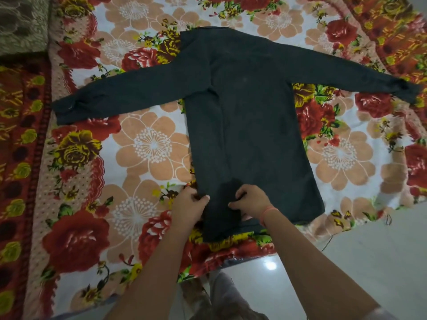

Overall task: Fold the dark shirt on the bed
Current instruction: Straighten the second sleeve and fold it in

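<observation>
The dark shirt (pixel 245 116) lies flat on the floral bed cover (pixel 143 144), collar at the far end, both long sleeves spread out to the left and right. Its hem is nearest me. My left hand (pixel 190 200) pinches the fabric at the hem's left corner. My right hand (pixel 251 199), with an orange thread band on the wrist, grips a bunched fold of the hem a little to the right. Between the two hands the cloth is raised and creased.
A grey-green patterned pillow or cushion (pixel 22 21) sits at the far left corner. The bed's near edge ends at a glossy pale floor (pixel 346 262) on the right. My legs show at the bottom of the view.
</observation>
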